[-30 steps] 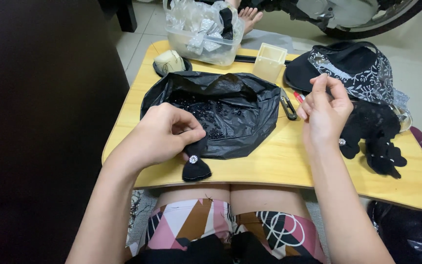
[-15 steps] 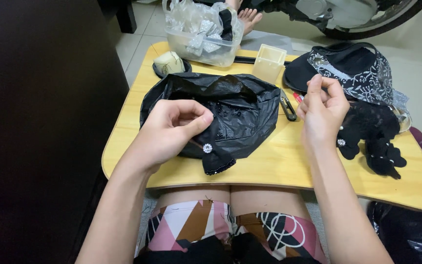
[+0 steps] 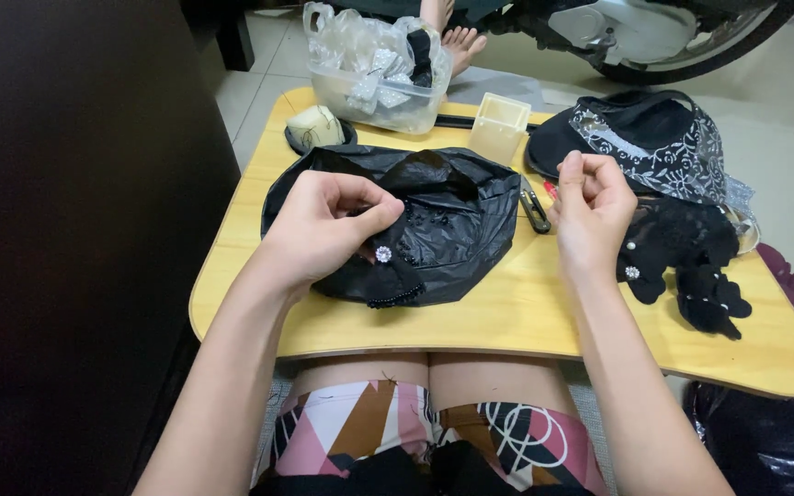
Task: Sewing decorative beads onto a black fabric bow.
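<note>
My left hand (image 3: 328,225) pinches a small black fabric bow (image 3: 390,276) with a shiny round stud at its middle and a beaded lower edge. It hangs over a black plastic bag (image 3: 457,216) holding tiny dark beads, spread on a wooden lap table (image 3: 544,317). My right hand (image 3: 590,207) is raised to the right of the bag, fingers pinched together as if on a needle or thread too thin to see. Finished black bows (image 3: 682,266) lie just right of that hand.
At the table's back stand a clear tub of silvery trims (image 3: 374,78), a small clear box (image 3: 498,124), a pale thread ball (image 3: 316,127) and black lace cloth (image 3: 654,138). A dark clipper (image 3: 535,207) lies by the bag. Someone's bare foot (image 3: 459,41) shows beyond the table.
My left hand has lifted the bow from the table's near edge up and rightward over the black bag. My right hand has stayed raised, barely shifting.
</note>
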